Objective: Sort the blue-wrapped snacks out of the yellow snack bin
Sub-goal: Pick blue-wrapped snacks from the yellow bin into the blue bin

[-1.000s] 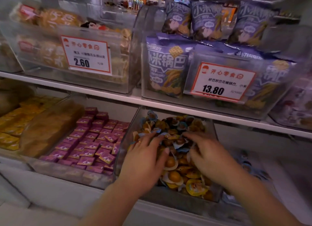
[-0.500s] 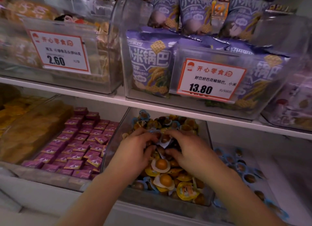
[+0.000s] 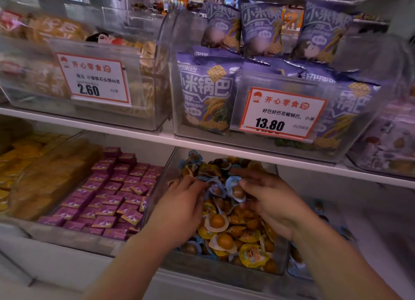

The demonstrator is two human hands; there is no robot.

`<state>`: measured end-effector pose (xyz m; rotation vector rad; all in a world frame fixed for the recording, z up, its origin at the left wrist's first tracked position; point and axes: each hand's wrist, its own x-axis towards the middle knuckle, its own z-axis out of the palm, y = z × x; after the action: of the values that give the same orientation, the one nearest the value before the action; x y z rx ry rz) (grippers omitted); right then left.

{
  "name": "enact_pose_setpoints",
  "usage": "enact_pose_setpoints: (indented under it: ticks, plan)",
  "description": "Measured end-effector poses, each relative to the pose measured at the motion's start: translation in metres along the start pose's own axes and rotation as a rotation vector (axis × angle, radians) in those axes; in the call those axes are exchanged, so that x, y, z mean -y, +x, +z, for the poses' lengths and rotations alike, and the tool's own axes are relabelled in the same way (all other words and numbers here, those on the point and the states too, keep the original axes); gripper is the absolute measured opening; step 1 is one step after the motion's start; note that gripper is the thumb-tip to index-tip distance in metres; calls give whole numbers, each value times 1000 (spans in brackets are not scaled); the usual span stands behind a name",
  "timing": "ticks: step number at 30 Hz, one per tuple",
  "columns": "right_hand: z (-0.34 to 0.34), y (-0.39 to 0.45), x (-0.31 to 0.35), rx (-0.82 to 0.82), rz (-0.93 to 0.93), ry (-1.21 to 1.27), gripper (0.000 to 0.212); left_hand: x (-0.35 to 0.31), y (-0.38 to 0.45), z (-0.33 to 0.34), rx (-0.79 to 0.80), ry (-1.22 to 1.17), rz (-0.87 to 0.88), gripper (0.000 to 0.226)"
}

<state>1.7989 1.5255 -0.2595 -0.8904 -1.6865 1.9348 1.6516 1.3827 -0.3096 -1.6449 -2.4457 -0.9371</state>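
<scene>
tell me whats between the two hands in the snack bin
In the head view, a blue-wrapped snack sits between the left hand and right hand, pinched by the right fingers, over yellow-wrapped snacks.

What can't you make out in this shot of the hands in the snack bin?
Head view:
- Left hand: fingertips buried among wrappers, grip unclear.
- Right hand: pinches a blue-wrapped snack; palm side hidden.
- Bin bottom: covered by snacks.
- Bin at right: blurred, behind the right forearm.
</scene>
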Motion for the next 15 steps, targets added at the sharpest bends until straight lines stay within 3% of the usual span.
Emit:
enact_pose_setpoints:
  ticks: [3,6,8,12,15]
  plan:
    - [6,0,0,-66,55,272,27,1,-1,3,68,55,-5,43]
    - [6,4,0,-198,7,219,21,1,1,2,7,13,-30,37]
    - [7,10,-3,-207,-45,-121,18,1,1,2,-18,20,-31,34]
    - [22,17,-19,5,-231,-1047,50,3,1,2,-8,-2,-52,41]
    - [35,17,-30,49,-324,-1218,52,7,0,3,9,-15,-81,40]
